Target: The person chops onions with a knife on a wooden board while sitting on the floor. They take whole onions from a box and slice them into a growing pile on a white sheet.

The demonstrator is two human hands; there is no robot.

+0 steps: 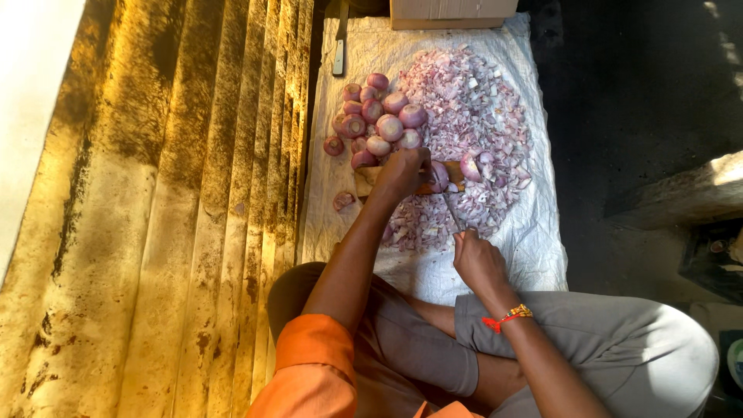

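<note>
My left hand point(401, 172) presses an onion half point(438, 175) down on a small wooden board point(367, 179). A knife point(452, 210) is gripped in my right hand point(477, 261), its blade pointing up toward that onion. A heap of peeled whole onions point(381, 118) lies just beyond my left hand. A wide pile of chopped onion pieces point(475, 131) spreads to the right and down past the board. Everything rests on a white woven sheet point(534, 240).
A second knife point(339, 53) lies at the sheet's top left. A cardboard box point(449, 12) sits at the far end. Rusty corrugated metal point(193, 217) runs along the left. Dark ground and a stone block point(681, 193) are at right. My crossed legs point(604, 348) fill the bottom.
</note>
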